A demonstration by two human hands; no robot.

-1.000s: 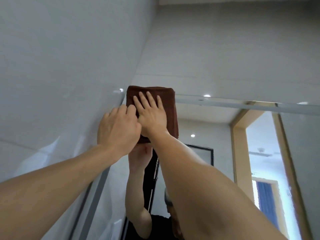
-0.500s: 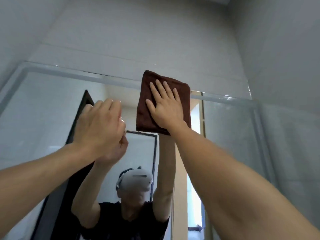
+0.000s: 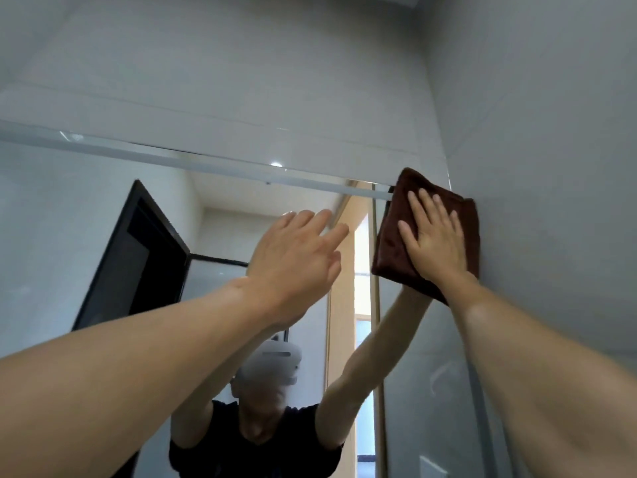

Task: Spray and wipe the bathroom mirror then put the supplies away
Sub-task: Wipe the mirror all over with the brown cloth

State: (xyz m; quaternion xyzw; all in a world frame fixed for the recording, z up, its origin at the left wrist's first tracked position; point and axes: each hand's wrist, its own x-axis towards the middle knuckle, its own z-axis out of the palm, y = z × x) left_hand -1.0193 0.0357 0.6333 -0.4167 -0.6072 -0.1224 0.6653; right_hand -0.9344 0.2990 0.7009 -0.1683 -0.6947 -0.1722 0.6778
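While both forearms reach up from the near edge, the left hand (image 3: 296,257) hangs bare with fingers straight, grip released, holding nothing, just off the glass. Farther up, the right hand (image 3: 435,241) presses flat, fingers spread, grip released, on the folded brown cloth (image 3: 391,243) at the mirror's (image 3: 86,236) top right corner, against the side wall (image 3: 551,167). Cloth's long axis runs roughly up-down, tilted, top corner toward the upper edge. Best done, likely: even palm pressure, overlapping passes, work right into the corner.
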